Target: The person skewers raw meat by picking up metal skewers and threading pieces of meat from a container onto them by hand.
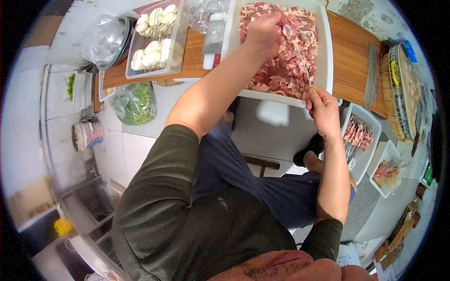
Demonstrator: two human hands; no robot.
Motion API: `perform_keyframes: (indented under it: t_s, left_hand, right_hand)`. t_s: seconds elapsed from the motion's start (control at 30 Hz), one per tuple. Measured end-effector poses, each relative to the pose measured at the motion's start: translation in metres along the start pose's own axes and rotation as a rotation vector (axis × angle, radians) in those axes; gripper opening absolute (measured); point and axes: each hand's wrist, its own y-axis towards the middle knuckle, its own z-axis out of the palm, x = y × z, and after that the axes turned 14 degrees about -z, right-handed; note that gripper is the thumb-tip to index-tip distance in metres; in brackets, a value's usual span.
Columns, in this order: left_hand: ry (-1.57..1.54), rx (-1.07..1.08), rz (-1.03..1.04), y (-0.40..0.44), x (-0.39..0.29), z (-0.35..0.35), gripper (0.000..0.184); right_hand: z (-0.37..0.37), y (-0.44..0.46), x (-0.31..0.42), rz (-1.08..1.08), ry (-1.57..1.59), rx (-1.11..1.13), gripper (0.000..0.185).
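Observation:
A white tub (230,44) on the wooden table is filled with raw sliced meat (267,77), pink with paler fatty bits. My right hand (323,110) is at the tub's near right corner, closed around the lower end of a thin metal skewer (302,61). The skewer slants up and left over the meat, with a pale piece near its upper end. Inside the tub, my left hand (266,36) has its fingers curled on a piece of meat beside the skewer's upper end. Its fingertips are partly hidden.
Bare skewers (371,75) lie on the table (349,58) at right. A tray of meat skewers (358,133) and a smaller white tray (385,168) stand lower right. At left are a clear bin of white slices (152,40), a cleaver (214,37) and bagged greens (134,103).

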Motion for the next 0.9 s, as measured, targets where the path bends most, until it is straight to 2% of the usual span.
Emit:
perform_keyframes:
  t_s: [0.13,0.33,0.53,0.63,0.67,0.77,0.8,0.9]
  left_hand:
    - [0.010,0.038,0.020,0.012,0.006,-0.010,0.015]
    - [0.068,-0.051,0.057,0.009,0.014,-0.006,0.017]
    - [0.059,-0.032,-0.111,0.004,0.024,-0.004,0.018]
    - [0.284,-0.038,-0.204,0.028,0.028,-0.028,0.018]
    - [0.325,0.076,-0.170,0.035,0.024,-0.039,0.020]
    - [0.617,-0.124,-0.102,0.038,0.002,-0.052,0.022]
    - [0.944,-0.216,-0.130,0.041,-0.007,-0.064,0.020]
    - [2.096,-0.229,0.032,0.026,-0.019,-0.074,0.022]
  right_hand:
    - [0.001,0.004,-0.001,0.047,0.020,0.012,0.022]
    - [0.003,0.004,0.004,0.074,0.030,0.004,0.022]
    - [0.005,0.008,0.001,0.069,0.073,-0.034,0.021]
    - [0.002,0.005,0.005,0.079,0.015,-0.072,0.023]
    - [-0.001,0.005,0.004,0.065,-0.024,-0.085,0.024]
    - [-0.015,0.006,0.003,0.034,-0.121,-0.102,0.026]
    - [-0.019,0.005,0.004,0.021,-0.109,-0.113,0.027]
    - [-0.032,-0.001,0.010,0.024,-0.094,-0.108,0.027]
